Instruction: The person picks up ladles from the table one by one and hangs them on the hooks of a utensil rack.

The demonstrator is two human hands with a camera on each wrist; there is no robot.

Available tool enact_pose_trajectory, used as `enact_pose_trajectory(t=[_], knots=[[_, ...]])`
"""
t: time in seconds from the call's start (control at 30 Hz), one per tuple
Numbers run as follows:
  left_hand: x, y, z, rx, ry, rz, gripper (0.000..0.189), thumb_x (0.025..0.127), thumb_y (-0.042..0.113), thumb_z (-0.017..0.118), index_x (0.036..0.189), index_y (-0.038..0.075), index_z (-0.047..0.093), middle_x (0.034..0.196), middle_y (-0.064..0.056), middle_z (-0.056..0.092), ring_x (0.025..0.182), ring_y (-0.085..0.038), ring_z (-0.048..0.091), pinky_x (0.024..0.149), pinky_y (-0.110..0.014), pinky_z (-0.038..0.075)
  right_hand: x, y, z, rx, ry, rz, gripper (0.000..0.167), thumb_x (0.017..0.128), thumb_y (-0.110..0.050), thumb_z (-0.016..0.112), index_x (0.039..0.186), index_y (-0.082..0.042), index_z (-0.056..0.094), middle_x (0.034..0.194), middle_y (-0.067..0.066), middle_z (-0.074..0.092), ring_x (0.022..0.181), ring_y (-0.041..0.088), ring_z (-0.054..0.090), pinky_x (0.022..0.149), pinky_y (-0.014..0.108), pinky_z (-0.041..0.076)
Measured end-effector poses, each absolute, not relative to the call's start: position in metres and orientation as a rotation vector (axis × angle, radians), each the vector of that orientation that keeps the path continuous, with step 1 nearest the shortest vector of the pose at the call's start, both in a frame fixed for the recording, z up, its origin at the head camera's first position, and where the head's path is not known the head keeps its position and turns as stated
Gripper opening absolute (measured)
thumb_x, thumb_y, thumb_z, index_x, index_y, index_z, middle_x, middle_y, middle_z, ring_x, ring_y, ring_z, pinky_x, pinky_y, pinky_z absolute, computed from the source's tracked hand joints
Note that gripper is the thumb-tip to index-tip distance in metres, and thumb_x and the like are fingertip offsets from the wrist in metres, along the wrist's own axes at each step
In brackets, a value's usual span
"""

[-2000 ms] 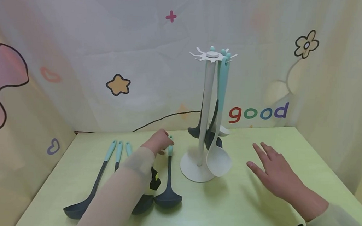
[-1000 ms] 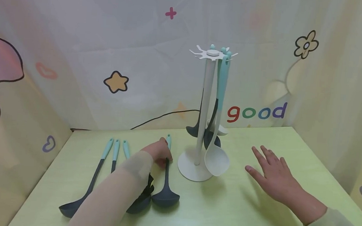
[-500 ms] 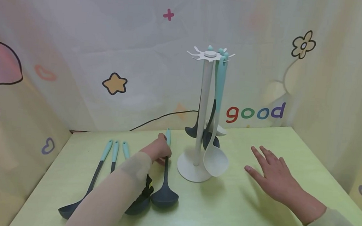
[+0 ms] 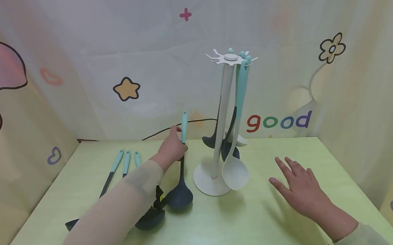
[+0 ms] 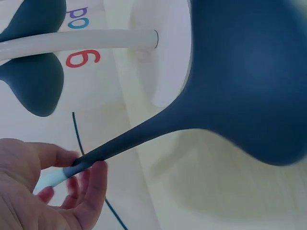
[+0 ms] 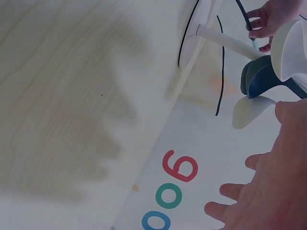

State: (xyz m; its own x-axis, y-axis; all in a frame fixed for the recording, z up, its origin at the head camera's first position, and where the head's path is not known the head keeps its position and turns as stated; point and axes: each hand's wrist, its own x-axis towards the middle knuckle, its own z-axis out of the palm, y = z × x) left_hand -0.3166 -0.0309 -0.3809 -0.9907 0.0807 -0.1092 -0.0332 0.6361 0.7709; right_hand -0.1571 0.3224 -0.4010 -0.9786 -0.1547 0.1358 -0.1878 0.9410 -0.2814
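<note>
My left hand [image 4: 172,147] pinches a dark ladle [image 4: 179,197] where its mint handle meets the dark shaft. It hangs nearly upright, bowl down, left of a white utensil rack [image 4: 225,101]. In the left wrist view the thumb and fingers of the left hand [image 5: 43,191] close on the shaft, and the ladle's bowl [image 5: 240,72] fills the right side. My right hand [image 4: 303,190] hovers over the table's right part, fingers spread, holding nothing. On the rack hang a white ladle [image 4: 235,173] and several other utensils, partly hidden behind one another.
Three mint-handled utensils lie at the left of the table [image 4: 260,231]; my left sleeve [image 4: 117,204] covers parts of them. One dark bowl [image 4: 150,219] shows beside the sleeve. A patterned curtain [image 4: 153,57] stands behind the table. Some of the rack's upper arms carry nothing.
My left hand has gone from the ladle's handle down to the shaft's top, gripped it, and raised the ladle from lying flat to nearly upright. The right hand has barely moved.
</note>
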Motion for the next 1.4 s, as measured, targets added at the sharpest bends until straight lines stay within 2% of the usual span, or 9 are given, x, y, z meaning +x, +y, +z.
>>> enact_pose_trajectory(t=[0.13,0.27,0.47,0.6,0.8,1.1,1.27,1.4], knots=[[-0.313,-0.034,-0.374,0.073,2.813,1.341,0.061,0.094,0.005,0.058,0.143,0.020,0.025,0.108,-0.011,0.062,0.077,-0.024,0.059,0.062,-0.031,0.047,-0.157,0.324,-0.396,0.285,-2.978,0.426,0.075,0.102,-0.054,0.044,0.157,-0.007,0.025,0.155,0.029,0.025,0.139,0.053,0.023,0.109,0.072,0.013],[-0.309,-0.036,-0.365,0.114,2.886,1.447,0.060,0.095,0.007,0.058,0.143,0.022,0.025,0.114,-0.009,0.058,0.085,-0.026,0.060,0.067,-0.034,0.049,-0.160,0.327,-0.388,0.328,-2.938,0.464,0.073,0.102,-0.051,0.047,0.157,-0.007,0.025,0.153,0.029,0.029,0.138,0.052,0.026,0.108,0.070,0.018],[-0.303,-0.038,-0.348,0.211,2.908,1.645,0.059,0.097,0.009,0.057,0.145,0.027,0.028,0.109,-0.007,0.052,0.094,-0.024,0.058,0.070,-0.037,0.050,-0.170,0.325,-0.362,0.346,-2.897,0.614,0.071,0.102,-0.050,0.047,0.157,-0.011,0.025,0.154,0.023,0.033,0.140,0.047,0.028,0.108,0.065,0.026],[-0.297,-0.037,-0.337,0.261,2.898,1.711,0.059,0.097,0.010,0.058,0.145,0.028,0.029,0.110,-0.006,0.050,0.095,-0.023,0.056,0.070,-0.037,0.051,-0.179,0.323,-0.337,0.340,-2.864,0.702,0.067,0.104,-0.048,0.044,0.156,-0.009,0.028,0.153,0.020,0.037,0.140,0.045,0.029,0.108,0.064,0.027],[-0.282,-0.032,-0.326,0.329,2.852,1.794,0.059,0.096,0.012,0.059,0.144,0.031,0.030,0.112,-0.003,0.053,0.096,-0.020,0.057,0.069,-0.037,0.052,-0.193,0.313,-0.291,0.311,-2.784,0.779,0.061,0.104,-0.048,0.041,0.154,-0.013,0.032,0.146,0.017,0.046,0.133,0.043,0.040,0.101,0.065,0.034],[-0.255,-0.025,-0.310,0.560,2.817,1.917,0.055,0.097,0.011,0.059,0.142,0.031,0.034,0.110,0.000,0.055,0.094,-0.017,0.057,0.068,-0.035,0.052,-0.210,0.283,-0.214,0.346,-2.609,0.888,0.056,0.104,-0.048,0.040,0.149,-0.014,0.041,0.142,0.013,0.051,0.128,0.041,0.046,0.099,0.067,0.038],[-0.239,-0.017,-0.301,0.696,2.790,1.977,0.053,0.097,0.010,0.060,0.141,0.030,0.039,0.109,0.000,0.055,0.095,-0.016,0.057,0.077,-0.034,0.053,-0.217,0.262,-0.183,0.345,-2.506,0.932,0.049,0.103,-0.044,0.043,0.143,-0.015,0.049,0.138,0.009,0.056,0.126,0.036,0.051,0.102,0.061,0.040],[-0.228,-0.011,-0.295,0.812,2.803,1.996,0.053,0.096,0.008,0.061,0.141,0.029,0.042,0.108,-0.001,0.056,0.094,-0.016,0.057,0.077,-0.033,0.054,-0.222,0.247,-0.164,0.324,-2.433,0.938,0.045,0.103,-0.042,0.044,0.138,-0.016,0.054,0.136,0.005,0.057,0.123,0.030,0.056,0.104,0.052,0.043]])
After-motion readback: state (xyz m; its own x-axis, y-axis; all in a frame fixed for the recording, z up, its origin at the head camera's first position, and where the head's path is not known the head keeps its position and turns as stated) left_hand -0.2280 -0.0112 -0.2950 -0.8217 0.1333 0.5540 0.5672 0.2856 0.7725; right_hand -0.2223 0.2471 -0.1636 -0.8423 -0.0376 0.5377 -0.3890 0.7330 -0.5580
